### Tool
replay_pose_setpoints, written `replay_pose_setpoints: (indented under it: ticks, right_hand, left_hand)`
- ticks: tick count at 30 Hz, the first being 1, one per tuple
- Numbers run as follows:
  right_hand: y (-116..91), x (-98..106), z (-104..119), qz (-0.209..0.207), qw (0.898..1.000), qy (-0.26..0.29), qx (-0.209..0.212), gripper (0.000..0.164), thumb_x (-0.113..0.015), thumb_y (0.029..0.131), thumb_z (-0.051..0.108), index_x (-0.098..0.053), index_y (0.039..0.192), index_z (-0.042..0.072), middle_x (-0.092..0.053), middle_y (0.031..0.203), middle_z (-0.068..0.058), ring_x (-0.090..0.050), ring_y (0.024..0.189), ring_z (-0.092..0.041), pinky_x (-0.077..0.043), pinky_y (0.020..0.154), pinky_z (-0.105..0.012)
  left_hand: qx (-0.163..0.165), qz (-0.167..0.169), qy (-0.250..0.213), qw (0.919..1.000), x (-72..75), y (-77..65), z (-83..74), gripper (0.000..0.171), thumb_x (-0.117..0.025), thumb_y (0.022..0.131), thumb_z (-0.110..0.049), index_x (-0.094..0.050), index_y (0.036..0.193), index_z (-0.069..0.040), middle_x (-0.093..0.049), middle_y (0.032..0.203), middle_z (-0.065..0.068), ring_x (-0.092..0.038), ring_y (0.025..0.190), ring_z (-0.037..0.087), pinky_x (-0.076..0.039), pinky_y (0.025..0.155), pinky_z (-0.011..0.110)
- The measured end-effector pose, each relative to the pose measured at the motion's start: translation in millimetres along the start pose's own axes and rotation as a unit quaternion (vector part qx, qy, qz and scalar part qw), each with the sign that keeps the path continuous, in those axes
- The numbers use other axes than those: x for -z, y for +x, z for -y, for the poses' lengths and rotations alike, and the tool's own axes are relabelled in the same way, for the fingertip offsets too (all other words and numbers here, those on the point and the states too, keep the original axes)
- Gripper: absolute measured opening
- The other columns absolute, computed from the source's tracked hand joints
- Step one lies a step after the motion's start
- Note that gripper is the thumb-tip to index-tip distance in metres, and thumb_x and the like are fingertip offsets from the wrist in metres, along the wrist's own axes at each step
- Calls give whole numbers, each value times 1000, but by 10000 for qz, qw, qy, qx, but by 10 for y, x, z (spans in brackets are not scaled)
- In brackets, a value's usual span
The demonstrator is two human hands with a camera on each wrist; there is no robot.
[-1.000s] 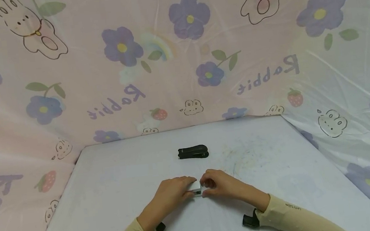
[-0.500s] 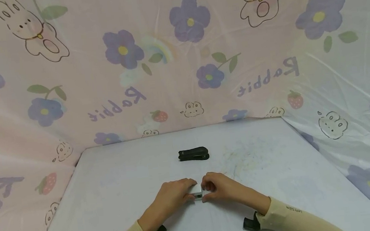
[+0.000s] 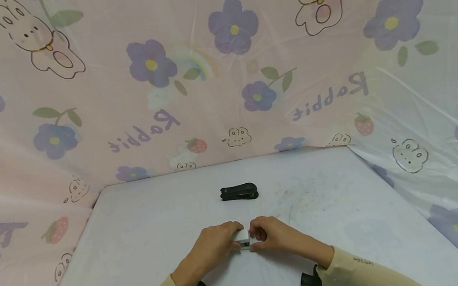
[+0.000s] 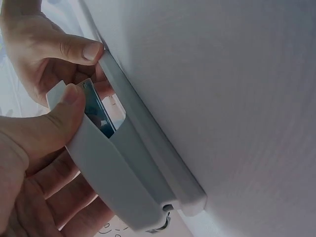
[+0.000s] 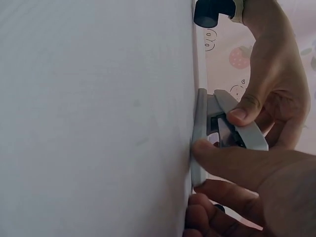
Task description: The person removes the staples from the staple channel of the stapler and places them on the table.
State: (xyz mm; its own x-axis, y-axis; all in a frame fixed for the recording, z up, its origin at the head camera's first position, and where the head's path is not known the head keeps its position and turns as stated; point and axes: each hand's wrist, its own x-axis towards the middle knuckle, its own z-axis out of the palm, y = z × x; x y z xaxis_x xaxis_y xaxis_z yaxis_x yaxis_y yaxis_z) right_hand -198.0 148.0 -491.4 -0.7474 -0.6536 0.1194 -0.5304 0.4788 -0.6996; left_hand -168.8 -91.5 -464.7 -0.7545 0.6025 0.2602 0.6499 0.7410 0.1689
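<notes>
A small white-grey stapler [image 3: 242, 236] stands on the table between my two hands. My left hand [image 3: 217, 242] grips its upper arm, thumb on one side and fingers on the other. At the stapler's front end my right hand [image 3: 274, 232] pinches the base, its thumb [image 5: 224, 160] on the near side. In the left wrist view the arm stands tilted up from the base, with a dark shiny strip [image 4: 100, 114] showing between them. Fingers hide part of the front end. Farther back lies a black stapler [image 3: 239, 192], touched by neither hand.
The white table [image 3: 156, 210] has faint coloured stains to the right of the black stapler. A patterned cloth [image 3: 208, 94] hangs behind and along both sides. Each wrist carries a small black camera [image 3: 310, 280].
The head view has tilted up slightly, so everything on the table sits a little lower in it. Both hands keep their hold on the white stapler in about the same place.
</notes>
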Motion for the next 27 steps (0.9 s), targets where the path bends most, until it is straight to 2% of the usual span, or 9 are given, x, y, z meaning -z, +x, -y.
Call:
replay_pose_setpoints:
  ticks: [9, 12, 17, 21, 24, 27]
  right_hand:
    - [21, -12, -16, 86, 9997, 94, -190, 27, -92, 87, 18, -67, 95, 13, -61, 81, 2, -50, 70, -1, -46, 66, -23]
    - [20, -4, -15, 145, 9995, 145, -230, 26, -91, 88, 17, -67, 95, 12, -62, 80, 2, -50, 70, 0, -45, 66, -22]
    - [7, 29, 1, 149, 9993, 164, -303, 24, -91, 88, 16, -68, 95, 13, -61, 79, 1, -50, 68, -1, -45, 64, -22]
    - [10, 32, -5, 151, 9992, 138, -337, 24, -91, 88, 15, -69, 96, 14, -62, 79, 1, -50, 67, -1, -45, 64, -22]
    - [23, 15, -6, 193, 9992, 170, -318, 23, -91, 88, 14, -69, 97, 13, -62, 79, 0, -50, 68, -1, -46, 64, -22]
    - [35, 3, 1, 165, 9991, 165, -347, 23, -91, 87, 13, -69, 95, 13, -63, 79, 1, -51, 68, -1, -46, 64, -22]
  left_hand:
    - [-34, 57, -298, 9995, 34, 1, 25, 40, -90, 86, -27, -71, 120, -16, -78, 110, -5, -65, 79, 6, -52, 66, 28]
    - [86, 146, -568, 9982, 90, -9, 49, 41, -88, 89, -26, -70, 124, -16, -77, 116, -3, -68, 88, 9, -55, 73, 32]
    - [321, 376, -1380, 9892, 253, -10, 130, 43, -84, 94, -21, -65, 131, -13, -74, 123, 1, -67, 100, 13, -56, 84, 39]
    - [298, 682, -1929, 9784, 339, 4, 207, 42, -83, 96, -19, -62, 131, -10, -72, 125, 6, -69, 111, 22, -56, 94, 43]
    - [385, 844, -2125, 9727, 411, -19, 268, 42, -84, 96, -20, -62, 131, -12, -72, 128, 6, -70, 121, 26, -56, 99, 46]
    - [435, 857, -1954, 9760, 481, -50, 330, 45, -86, 94, -24, -62, 132, -18, -73, 128, 2, -70, 122, 24, -57, 98, 48]
